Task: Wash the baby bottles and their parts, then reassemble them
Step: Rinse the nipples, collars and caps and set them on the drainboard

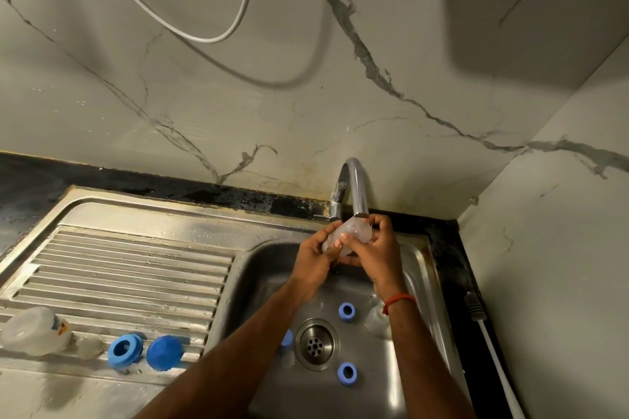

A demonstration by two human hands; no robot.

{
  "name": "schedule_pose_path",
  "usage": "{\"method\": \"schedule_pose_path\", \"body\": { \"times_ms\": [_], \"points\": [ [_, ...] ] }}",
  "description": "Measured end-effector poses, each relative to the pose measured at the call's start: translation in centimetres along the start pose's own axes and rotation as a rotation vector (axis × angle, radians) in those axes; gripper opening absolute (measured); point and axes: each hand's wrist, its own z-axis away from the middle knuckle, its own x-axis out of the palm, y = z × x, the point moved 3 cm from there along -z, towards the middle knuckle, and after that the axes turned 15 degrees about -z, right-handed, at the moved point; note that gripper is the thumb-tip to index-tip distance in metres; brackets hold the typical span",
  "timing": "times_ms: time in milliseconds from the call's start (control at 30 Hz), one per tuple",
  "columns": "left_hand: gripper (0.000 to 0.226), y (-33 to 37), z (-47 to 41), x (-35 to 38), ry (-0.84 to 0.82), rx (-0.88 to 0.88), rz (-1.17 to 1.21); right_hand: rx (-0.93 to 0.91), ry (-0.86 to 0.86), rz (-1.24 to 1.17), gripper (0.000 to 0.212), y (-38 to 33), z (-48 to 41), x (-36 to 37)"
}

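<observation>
The clear bottle piece is right under the tap spout, above the sink basin — you're at the rinsing step. Your left hand grips its left end and your right hand its right side, fingers curled round it. Next, I'd judge, turn it so water reaches inside, then lay it on the drainboard by the washed bottle, blue ring and blue cap. Two more blue rings lie in the basin — probably next in line.
</observation>
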Motion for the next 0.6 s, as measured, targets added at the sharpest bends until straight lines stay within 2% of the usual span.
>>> {"method": "schedule_pose_path", "body": {
  "times_ms": [133, 233, 467, 600],
  "points": [
    [0.051, 0.0, -0.2, -0.9, 0.030, 0.098, -0.268, 0.077, -0.030, 0.138, 0.053, 0.0, -0.4, 0.2],
    [0.048, 0.0, 0.0, -1.8, 0.010, 0.088, -0.331, 0.068, -0.099, 0.237, 0.054, -0.3, -0.1, -0.1],
    [0.021, -0.8, 1.5, -3.4, 0.073, 0.042, -0.527, -0.007, -0.258, 0.548, 0.057, -1.6, 1.7, -0.6],
    [0.015, 0.3, 2.5, -3.6, 0.111, 0.080, -0.642, -0.053, -0.276, 0.602, 0.057, -3.5, 3.0, -0.4]
  ]
}}
